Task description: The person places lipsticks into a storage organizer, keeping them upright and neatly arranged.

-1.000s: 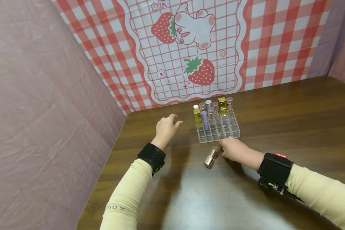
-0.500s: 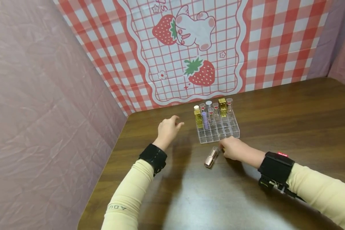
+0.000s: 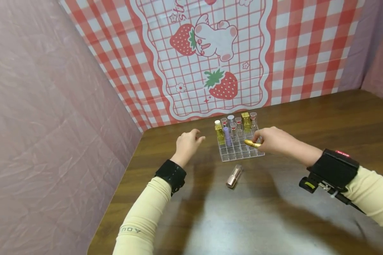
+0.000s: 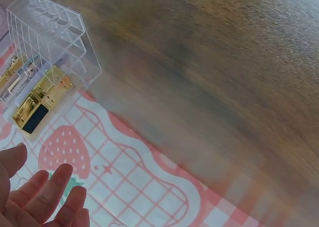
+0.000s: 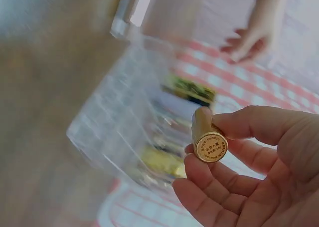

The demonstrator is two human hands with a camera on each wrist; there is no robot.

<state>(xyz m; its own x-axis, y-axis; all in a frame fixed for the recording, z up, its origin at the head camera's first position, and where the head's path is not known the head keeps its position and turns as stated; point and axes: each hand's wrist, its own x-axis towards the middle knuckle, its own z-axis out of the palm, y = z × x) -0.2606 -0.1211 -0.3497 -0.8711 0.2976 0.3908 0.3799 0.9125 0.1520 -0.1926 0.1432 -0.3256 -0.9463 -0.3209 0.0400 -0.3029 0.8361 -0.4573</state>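
My right hand [image 3: 272, 140] pinches a gold lipstick tube [image 3: 252, 143] between thumb and fingers, above the front right of a clear lipstick organizer [image 3: 240, 154]. In the right wrist view the round, printed end of the gold lipstick tube [image 5: 211, 146] faces the camera. My left hand [image 3: 186, 145] hovers left of the organizer, fingers relaxed and holding nothing; in the left wrist view its fingers [image 4: 50, 197] are loosely bent. A rose-gold lipstick with a clear cap [image 3: 234, 176] lies on the table before the organizer. Several lipsticks stand in the rear and left slots, among them a lilac one [image 3: 227, 136].
Beside the lilac one stands a gold lipstick with a white top [image 3: 219, 131]; a square gold one [image 3: 246, 121] is at the back. Behind the wooden table [image 3: 178, 212] hangs a red checked cloth [image 3: 303, 53]. A pink cloth [image 3: 51, 124] covers the left side.
My right hand has risen from the table by the organizer's front edge, moving right and forward, and a gold lipstick tube now shows in it. The left hand stays almost still.
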